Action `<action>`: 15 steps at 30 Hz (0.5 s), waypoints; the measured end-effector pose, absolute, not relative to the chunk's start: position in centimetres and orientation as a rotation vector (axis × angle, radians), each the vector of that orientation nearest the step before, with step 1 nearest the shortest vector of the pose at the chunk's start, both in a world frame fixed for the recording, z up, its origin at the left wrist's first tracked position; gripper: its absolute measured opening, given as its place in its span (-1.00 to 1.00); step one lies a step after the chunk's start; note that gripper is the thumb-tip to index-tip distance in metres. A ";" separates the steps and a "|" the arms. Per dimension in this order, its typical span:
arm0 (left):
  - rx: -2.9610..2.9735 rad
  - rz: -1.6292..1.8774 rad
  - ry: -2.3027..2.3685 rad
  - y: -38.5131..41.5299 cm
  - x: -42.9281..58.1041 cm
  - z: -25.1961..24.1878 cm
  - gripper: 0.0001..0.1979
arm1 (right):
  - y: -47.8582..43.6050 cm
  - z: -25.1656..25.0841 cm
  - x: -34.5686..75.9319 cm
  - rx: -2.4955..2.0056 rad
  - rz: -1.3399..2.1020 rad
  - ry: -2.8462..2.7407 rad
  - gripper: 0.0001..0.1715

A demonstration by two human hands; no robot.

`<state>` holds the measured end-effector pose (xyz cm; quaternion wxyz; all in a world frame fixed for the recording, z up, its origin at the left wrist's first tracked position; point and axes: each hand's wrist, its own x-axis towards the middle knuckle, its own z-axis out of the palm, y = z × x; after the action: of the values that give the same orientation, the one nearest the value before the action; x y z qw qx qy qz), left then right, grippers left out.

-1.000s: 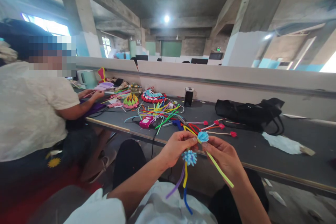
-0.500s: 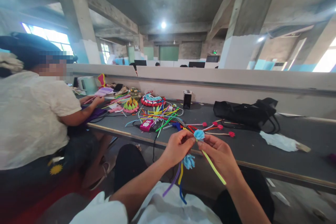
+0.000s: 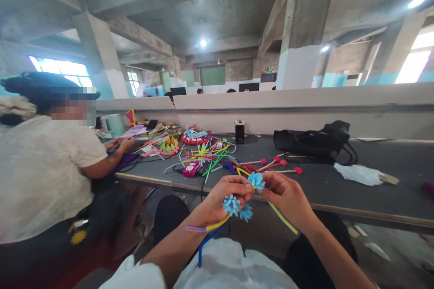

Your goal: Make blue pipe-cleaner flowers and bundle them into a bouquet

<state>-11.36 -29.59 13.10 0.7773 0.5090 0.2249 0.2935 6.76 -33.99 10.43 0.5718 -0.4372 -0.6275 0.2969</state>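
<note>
Between my fingertips is a light-blue pipe-cleaner flower (image 3: 257, 181) with open petals. My left hand (image 3: 224, 191) is closed, pinching this flower at its left side. Two more blue flowers (image 3: 231, 205) hang below that hand, apparently held in its fingers. Their yellow stem (image 3: 219, 222) with a purple end (image 3: 195, 229) and a dark blue stem (image 3: 203, 246) trail down to the left. My right hand (image 3: 287, 193) is closed at the right side of the upper flower. A yellow-green stem (image 3: 284, 219) slants out beneath it; its upper part is hidden by the fingers.
On the dark table (image 3: 315, 185) lie loose pipe cleaners (image 3: 217, 158), a magenta box (image 3: 190, 168), pink-tipped stems (image 3: 298, 170), a black bag (image 3: 312, 141) and a white plastic wrapper (image 3: 359, 174). A co-worker (image 3: 50, 167) sits at the left. A low partition (image 3: 305, 101) runs behind.
The upper flower's petals are more spread. My left hand has turned, so its two hanging flowers both show and the stems point left. The camera view has shifted slightly.
</note>
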 end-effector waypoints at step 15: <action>1.292 0.456 0.575 -29.7 -11.1 12.8 -0.73 | -32.7 12.2 10.5 -1.011 0.754 -1.875 -0.78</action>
<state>-11.06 -29.69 12.81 0.7365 0.5881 0.2619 0.2077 10.51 -32.68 12.25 0.4269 -0.4046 -0.7504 0.3016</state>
